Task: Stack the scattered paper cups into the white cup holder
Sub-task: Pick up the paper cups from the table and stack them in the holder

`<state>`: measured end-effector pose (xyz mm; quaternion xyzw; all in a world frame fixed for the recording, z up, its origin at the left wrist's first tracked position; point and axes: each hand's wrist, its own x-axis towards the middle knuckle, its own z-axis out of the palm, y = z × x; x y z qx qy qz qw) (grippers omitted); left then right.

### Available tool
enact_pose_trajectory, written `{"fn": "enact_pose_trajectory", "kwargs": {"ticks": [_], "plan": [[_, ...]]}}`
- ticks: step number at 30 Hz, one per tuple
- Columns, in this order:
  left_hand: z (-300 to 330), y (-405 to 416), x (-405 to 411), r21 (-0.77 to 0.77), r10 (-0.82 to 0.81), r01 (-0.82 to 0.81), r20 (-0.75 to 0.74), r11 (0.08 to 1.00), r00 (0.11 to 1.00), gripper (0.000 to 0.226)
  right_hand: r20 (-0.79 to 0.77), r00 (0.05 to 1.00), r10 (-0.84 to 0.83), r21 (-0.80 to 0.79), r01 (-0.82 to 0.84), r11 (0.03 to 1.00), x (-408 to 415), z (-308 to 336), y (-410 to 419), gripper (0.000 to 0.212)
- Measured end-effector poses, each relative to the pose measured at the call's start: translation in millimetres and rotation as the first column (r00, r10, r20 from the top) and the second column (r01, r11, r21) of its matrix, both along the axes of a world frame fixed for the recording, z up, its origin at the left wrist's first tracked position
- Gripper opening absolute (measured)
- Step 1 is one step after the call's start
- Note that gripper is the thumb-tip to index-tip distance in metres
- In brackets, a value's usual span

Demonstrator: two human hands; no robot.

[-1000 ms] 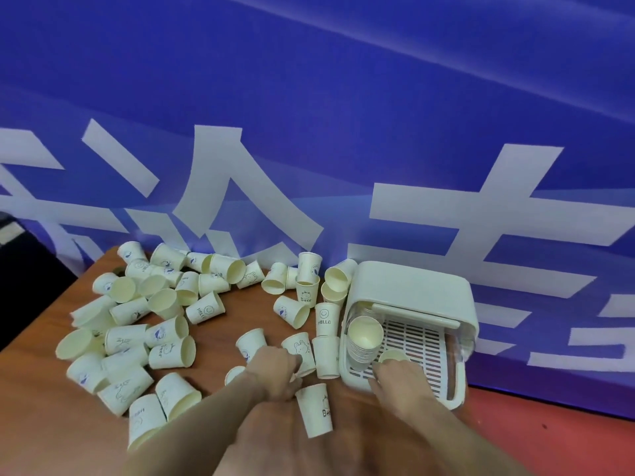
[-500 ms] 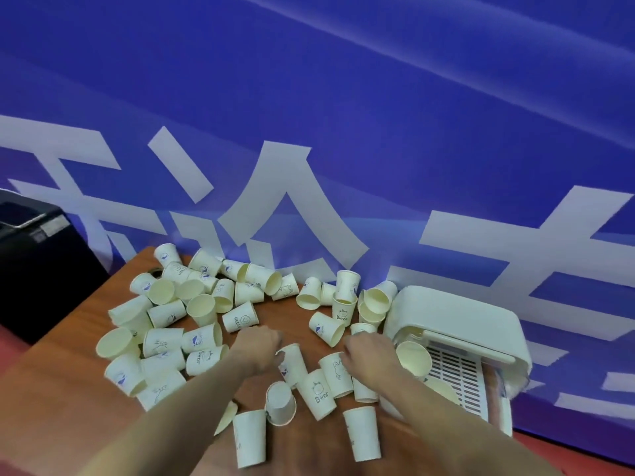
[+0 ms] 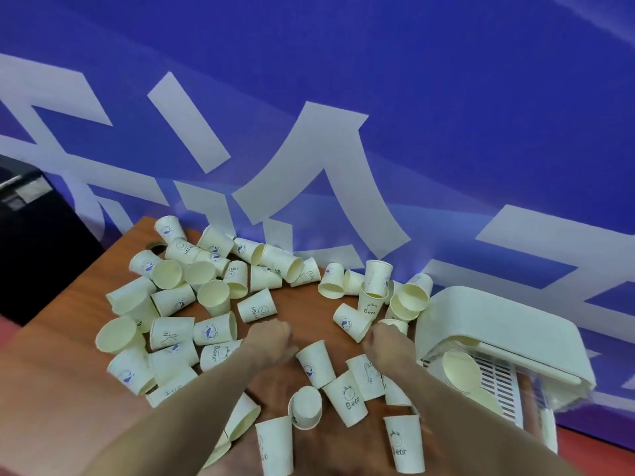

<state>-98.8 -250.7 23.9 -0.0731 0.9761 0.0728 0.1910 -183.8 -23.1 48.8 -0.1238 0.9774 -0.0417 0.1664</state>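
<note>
Left hand [image 3: 271,340] and right hand [image 3: 385,341], fingers curled, contents unclear, flank an inverted cream paper cup [image 3: 316,364] mid-table, nearer the left; white plastic cup holder [image 3: 498,324] at the brown table's [image 3: 51,407] right edge.

- The paper cups [image 3: 213,300] are showing pale cream-white, inside and out.
- Many are carrying small navy-blue prints: one cup [image 3: 347,396] is reading "Bear" under a little animal face, another [image 3: 257,309] is bearing "HELLO" and a smiley, and a third [image 3: 214,330] is wearing a round blue emblem.
- The cup holder [image 3: 498,324] is showing plain white, with a white slotted grille [image 3: 496,381] inside.
- The table [image 3: 51,372] is showing reddish-brown wood grain.
- The backdrop [image 3: 412,97] is glowing deep blue-violet, with large white strokes [image 3: 323,180] running across it.
- A black box [image 3: 31,242] is sitting dark at the left edge.
</note>
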Motion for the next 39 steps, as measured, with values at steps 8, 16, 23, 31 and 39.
{"fn": "enact_pose_trajectory", "kwargs": {"ticks": [8, 16, 23, 31, 39], "plan": [[-31, -14, -31, 0.245, -0.006, -0.026, 0.129, 0.969, 0.992, 0.038, 0.182, 0.953, -0.240, -0.033, 0.250, 0.968, -32, -32, -25, 0.033], [-58, -20, -52, 0.536, -0.129, -0.030, 0.256, 0.844, 0.958, 0.028, 0.333, 0.798, -0.503, -0.152, 0.571, 0.807, -49, -64, -32, 0.049], [-68, -19, -52, 0.576, -0.083, -0.084, 0.257, 0.813, 0.963, 0.017, 0.416, 0.745, -0.522, -0.207, 0.636, 0.743, -55, -76, -26, 0.052], [-39, -6, -51, 0.431, 0.003, -0.061, 0.132, 0.900, 0.991, 0.025, 0.252, 0.917, -0.308, -0.256, 0.371, 0.893, -38, -45, -25, 0.021], [7, 34, -53, 0.126, -0.026, 0.030, -0.033, 0.992, 0.999, 0.028, 0.011, 0.987, -0.160, -0.231, 0.158, 0.960, -11, 12, 1, 0.019]]}}
